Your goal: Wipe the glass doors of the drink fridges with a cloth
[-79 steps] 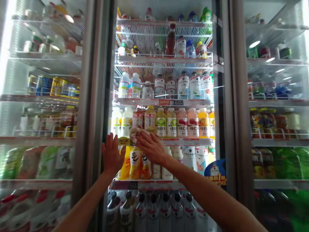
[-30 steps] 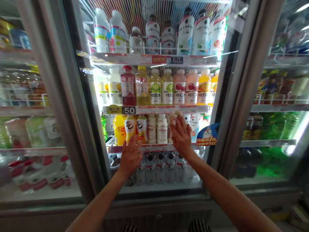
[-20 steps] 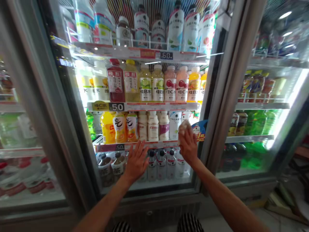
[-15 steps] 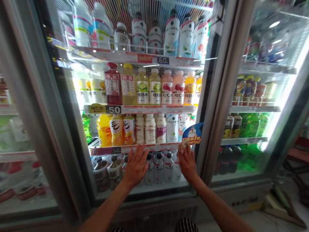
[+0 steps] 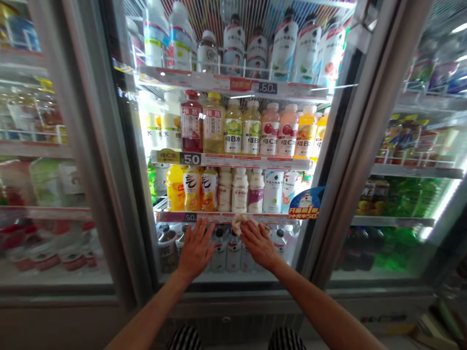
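Right side: the fingers of my right hand (image 5: 260, 244) are stretched out close together over a crumpled off-white cloth (image 5: 239, 223), holding it to the clear glass door (image 5: 233, 279) of an upright drinks cooler. The cloth protrudes past my fingertips. Left side: the fingers of my left hand (image 5: 196, 251) are extended and spread, palm toward the same door; whether they touch the glass I cannot tell.

A small dark price tag (image 5: 190, 217) reading 5.0 lies just above my left fingertips, on a white shelf edge. Directly above my right fingers, behind the glass, stand small cream-coloured plastic bottles (image 5: 240, 190). Clear bottles with dark caps (image 5: 219, 250) stand behind and between both sets of fingers. To the right of my right fingers, near the grey metal door frame (image 5: 324, 233), is a rounded blue sticker (image 5: 306, 203) with red and yellow lettering.
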The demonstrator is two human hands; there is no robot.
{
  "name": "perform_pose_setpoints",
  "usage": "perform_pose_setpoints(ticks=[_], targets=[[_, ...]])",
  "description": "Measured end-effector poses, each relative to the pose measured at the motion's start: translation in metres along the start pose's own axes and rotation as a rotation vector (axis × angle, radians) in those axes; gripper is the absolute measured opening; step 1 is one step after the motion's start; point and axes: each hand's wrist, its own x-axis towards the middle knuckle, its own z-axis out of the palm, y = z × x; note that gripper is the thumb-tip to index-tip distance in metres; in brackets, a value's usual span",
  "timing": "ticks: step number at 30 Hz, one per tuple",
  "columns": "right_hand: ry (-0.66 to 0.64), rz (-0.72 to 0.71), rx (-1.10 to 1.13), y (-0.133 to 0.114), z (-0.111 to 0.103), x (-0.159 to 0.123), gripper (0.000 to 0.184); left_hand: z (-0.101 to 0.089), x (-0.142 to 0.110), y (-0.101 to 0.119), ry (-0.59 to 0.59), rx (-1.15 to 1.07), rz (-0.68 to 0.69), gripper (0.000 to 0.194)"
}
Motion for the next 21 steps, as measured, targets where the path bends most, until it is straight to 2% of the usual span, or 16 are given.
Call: perform_pose_setpoints(ticks=[3, 4, 5, 8, 9, 11, 14, 19, 21], targets=[[0.062, 0.163, -0.044, -0.007, 0.007, 0.029, 0.039, -0.007, -0.007, -0.02, 0.002, 0.029, -0.089, 0.062], [0.072, 0.178, -0.046, -0.012, 0.01, 0.036, 0.038, -0.009, -0.009, -0.027, -0.003, 0.04, -0.121, 0.062], [0.063, 0.127, -0.027, -0.017, 0.014, 0.042, 0.038, -0.012, -0.012, -0.034, -0.009, 0.051, -0.15, 0.061], [-0.071, -0.216, 0.107, -0.044, 0.029, 0.054, 0.036, -0.02, -0.022, -0.054, -0.01, 0.075, -0.227, 0.061], [-0.111, -0.281, 0.144, -0.054, 0.034, 0.059, 0.037, -0.024, -0.025, -0.061, -0.001, 0.083, -0.244, 0.061], [-0.134, -0.247, 0.174, -0.072, 0.043, 0.074, 0.041, -0.031, -0.029, -0.073, 0.022, 0.098, -0.262, 0.062], [-0.083, -0.145, 0.166, -0.096, 0.057, 0.099, 0.044, -0.043, -0.033, -0.088, 0.066, 0.117, -0.275, 0.064], [-0.113, -0.425, 0.222, -0.137, 0.081, 0.127, 0.039, -0.063, -0.042, -0.105, 0.084, 0.15, -0.316, 0.065], [-0.113, -0.382, 0.242, -0.151, 0.088, 0.141, 0.042, -0.07, -0.049, -0.111, 0.084, 0.168, -0.339, 0.065]])
